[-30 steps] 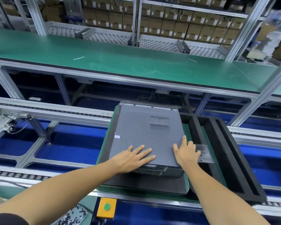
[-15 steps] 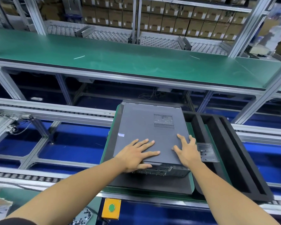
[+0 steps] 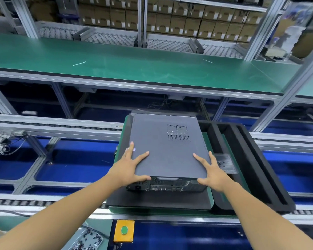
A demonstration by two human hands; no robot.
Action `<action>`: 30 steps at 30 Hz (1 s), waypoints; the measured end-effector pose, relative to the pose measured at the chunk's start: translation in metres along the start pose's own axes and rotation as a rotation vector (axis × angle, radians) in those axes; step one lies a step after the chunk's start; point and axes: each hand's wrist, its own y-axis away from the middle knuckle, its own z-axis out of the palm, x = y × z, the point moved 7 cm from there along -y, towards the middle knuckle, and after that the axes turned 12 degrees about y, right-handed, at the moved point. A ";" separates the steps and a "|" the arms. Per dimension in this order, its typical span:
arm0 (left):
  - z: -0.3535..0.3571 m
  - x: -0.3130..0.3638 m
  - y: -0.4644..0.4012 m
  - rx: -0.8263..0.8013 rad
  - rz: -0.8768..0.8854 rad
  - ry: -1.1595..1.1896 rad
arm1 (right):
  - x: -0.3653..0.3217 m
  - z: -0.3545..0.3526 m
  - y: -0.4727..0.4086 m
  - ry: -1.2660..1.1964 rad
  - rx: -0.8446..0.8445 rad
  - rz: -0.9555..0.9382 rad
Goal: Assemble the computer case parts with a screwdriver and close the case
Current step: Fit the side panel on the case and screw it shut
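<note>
The lid [image 3: 167, 147] sits on the computer case [image 3: 167, 185], both spread hands [image 3: 129, 168] [image 3: 212, 173] gripping its near corners; screws look left.

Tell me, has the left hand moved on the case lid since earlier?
Yes. The left hand slid left to the lid's left edge, away from the vent grille.

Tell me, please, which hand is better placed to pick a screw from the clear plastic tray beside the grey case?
The right hand: the clear plastic tray lies just beside its fingers; the left hand holds the opposite edge.

Green workbench [image 3: 134, 69] w/ alu frame; cardboard boxes [image 3: 170, 18] shelved behind; blue floor [image 3: 70, 165].
</note>
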 end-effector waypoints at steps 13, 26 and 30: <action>0.003 0.002 0.001 -0.041 -0.022 0.070 | 0.005 0.002 -0.002 0.151 0.040 0.061; -0.001 -0.006 0.008 0.068 -0.164 0.135 | 0.013 0.005 -0.006 0.163 0.102 0.049; -0.001 -0.010 0.008 0.095 -0.181 0.117 | 0.014 0.006 -0.009 0.177 0.107 0.049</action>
